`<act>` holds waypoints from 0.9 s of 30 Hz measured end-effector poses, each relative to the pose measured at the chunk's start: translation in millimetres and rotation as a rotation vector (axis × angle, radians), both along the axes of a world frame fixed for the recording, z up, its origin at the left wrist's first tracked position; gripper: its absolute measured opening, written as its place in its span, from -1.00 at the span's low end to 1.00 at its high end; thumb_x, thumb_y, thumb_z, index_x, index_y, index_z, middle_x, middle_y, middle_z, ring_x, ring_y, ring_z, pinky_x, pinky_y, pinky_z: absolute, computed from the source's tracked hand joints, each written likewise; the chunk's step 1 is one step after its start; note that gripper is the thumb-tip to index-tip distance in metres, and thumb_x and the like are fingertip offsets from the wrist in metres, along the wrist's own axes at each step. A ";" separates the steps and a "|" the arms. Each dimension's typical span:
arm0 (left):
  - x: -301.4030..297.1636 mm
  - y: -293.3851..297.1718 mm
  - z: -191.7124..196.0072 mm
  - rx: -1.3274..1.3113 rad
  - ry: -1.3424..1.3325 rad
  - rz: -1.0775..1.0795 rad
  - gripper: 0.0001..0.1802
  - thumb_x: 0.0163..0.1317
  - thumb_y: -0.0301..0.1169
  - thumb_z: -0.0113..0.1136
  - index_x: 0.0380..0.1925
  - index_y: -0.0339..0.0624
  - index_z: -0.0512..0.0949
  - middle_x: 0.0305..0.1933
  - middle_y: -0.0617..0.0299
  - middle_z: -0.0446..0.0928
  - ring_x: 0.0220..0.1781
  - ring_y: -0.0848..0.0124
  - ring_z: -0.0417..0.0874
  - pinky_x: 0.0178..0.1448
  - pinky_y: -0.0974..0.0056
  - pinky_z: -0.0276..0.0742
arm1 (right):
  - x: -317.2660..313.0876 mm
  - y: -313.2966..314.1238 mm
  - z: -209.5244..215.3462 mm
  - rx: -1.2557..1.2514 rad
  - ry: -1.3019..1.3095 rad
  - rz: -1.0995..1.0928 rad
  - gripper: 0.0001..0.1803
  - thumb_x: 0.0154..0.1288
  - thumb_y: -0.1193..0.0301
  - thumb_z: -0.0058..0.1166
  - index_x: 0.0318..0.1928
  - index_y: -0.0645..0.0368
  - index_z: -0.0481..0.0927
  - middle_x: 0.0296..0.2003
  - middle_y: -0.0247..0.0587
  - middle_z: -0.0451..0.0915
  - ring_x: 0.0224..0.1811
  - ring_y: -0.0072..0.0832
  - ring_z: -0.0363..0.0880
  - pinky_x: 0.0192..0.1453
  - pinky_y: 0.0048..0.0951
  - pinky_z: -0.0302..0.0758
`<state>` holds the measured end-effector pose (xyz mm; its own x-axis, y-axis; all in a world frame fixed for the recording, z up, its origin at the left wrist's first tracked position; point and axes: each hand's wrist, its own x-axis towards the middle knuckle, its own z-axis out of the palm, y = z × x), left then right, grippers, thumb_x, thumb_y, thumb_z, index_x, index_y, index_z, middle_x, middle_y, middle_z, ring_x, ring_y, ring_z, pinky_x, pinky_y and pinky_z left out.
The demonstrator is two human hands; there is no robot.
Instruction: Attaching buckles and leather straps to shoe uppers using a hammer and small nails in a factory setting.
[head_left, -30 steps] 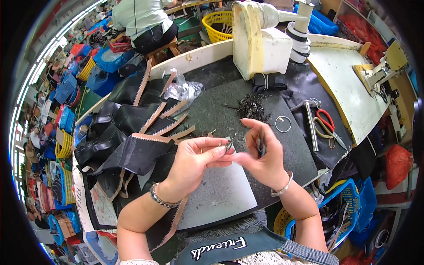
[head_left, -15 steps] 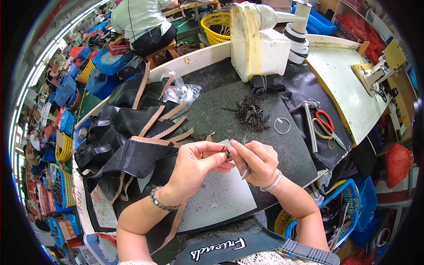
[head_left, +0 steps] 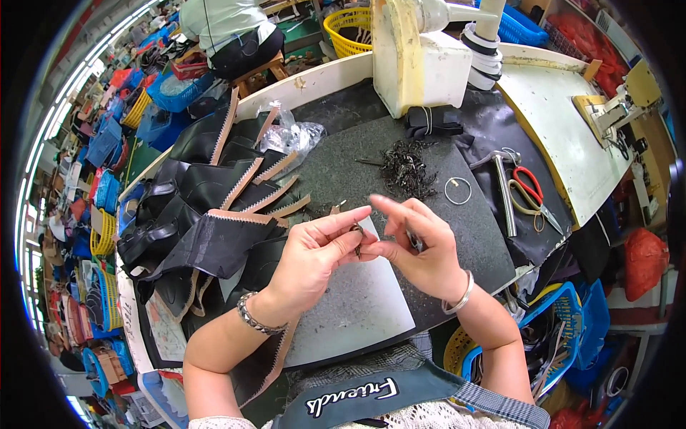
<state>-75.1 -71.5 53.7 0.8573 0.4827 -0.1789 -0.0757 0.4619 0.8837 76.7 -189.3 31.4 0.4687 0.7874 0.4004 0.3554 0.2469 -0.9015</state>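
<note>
My left hand (head_left: 304, 261) pinches a small dark, strap-like piece (head_left: 357, 230) between thumb and fingers; its exact kind is too small to make out. Close against it is my right hand (head_left: 429, 250), thumb tip at the piece and index finger raised. A small shiny metal tool (head_left: 414, 242) lies in the curled fingers of that hand, mostly hidden. Beneath both hands is a pale grey sheet (head_left: 357, 307) on a dark work mat (head_left: 475, 239). Beyond them sits a tangled heap of thin black strips (head_left: 407, 171).
Black leather pieces (head_left: 204, 182) with tan zigzag edges pile up on the left, beside a clear plastic bag (head_left: 293, 139). To the right lie a metal ring (head_left: 457, 191), a hammer (head_left: 504, 193) and red-handled scissors (head_left: 532, 193). A white machine (head_left: 429, 71) stands at the back; a blue basket (head_left: 561, 314) is lower right.
My right hand has turned and opened out somewhat, its index finger lifting away from the piece. The tool's pointed blade no longer sticks out below it. My left hand keeps its pinch.
</note>
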 end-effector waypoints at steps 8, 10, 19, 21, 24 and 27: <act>-6.0 -1.5 -5.5 -0.167 0.155 -0.181 -0.83 0.36 -0.53 0.15 -0.09 -0.37 0.55 -0.13 0.07 0.64 -0.08 0.33 0.72 0.09 0.22 0.70 | 16.2 -14.7 -8.3 -0.004 -0.164 0.340 -0.46 0.04 0.57 0.40 0.11 0.10 0.65 -0.33 -0.30 0.50 -0.43 -0.57 0.46 -0.40 -0.55 0.43; -6.9 -5.0 -6.6 -0.214 0.183 -0.157 -0.84 0.34 -0.52 0.19 -0.13 -0.36 0.57 -0.15 0.08 0.65 -0.10 0.34 0.72 0.07 0.23 0.70 | 14.9 -19.7 -8.8 -0.045 -0.204 0.305 -0.47 0.02 0.58 0.40 0.08 0.11 0.66 -0.33 -0.29 0.50 -0.44 -0.55 0.46 -0.40 -0.54 0.44; -9.6 -11.2 -18.2 -0.141 0.174 -0.083 -0.88 0.27 -0.52 0.30 -0.22 -0.31 0.62 -0.23 0.15 0.67 -0.22 0.44 0.70 -0.11 0.32 0.67 | 5.7 -24.5 -18.2 0.054 -0.337 0.186 -0.35 -0.23 0.73 0.32 0.04 0.20 0.65 -0.37 -0.23 0.51 -0.44 -0.42 0.58 -0.42 -0.43 0.54; -8.0 -12.3 -18.9 -0.119 0.159 -0.080 -0.88 0.26 -0.52 0.31 -0.22 -0.31 0.61 -0.25 0.15 0.67 -0.22 0.44 0.70 -0.12 0.33 0.67 | 3.3 -22.2 -16.1 0.098 -0.378 0.138 -0.49 -0.12 0.64 0.44 -0.04 0.18 0.71 -0.43 -0.27 0.55 -0.46 -0.48 0.61 -0.45 -0.51 0.53; -3.8 -14.8 -17.8 -0.096 0.173 -0.076 -0.88 0.26 -0.53 0.30 -0.23 -0.32 0.61 -0.24 0.12 0.68 -0.23 0.43 0.71 -0.13 0.33 0.66 | 4.3 -19.2 -17.8 0.120 -0.380 0.166 -0.60 -0.07 0.65 0.41 -0.12 0.17 0.73 -0.43 -0.26 0.57 -0.46 -0.48 0.61 -0.45 -0.51 0.53; 0.0 -14.1 -17.4 -0.086 0.137 -0.062 -0.89 0.27 -0.53 0.29 -0.23 -0.33 0.61 -0.24 0.10 0.68 -0.24 0.41 0.71 -0.12 0.31 0.67 | 2.7 -12.7 -15.0 0.130 -0.309 0.152 -0.74 0.01 0.65 0.36 -0.24 0.17 0.73 -0.43 -0.24 0.58 -0.44 -0.47 0.61 -0.43 -0.51 0.53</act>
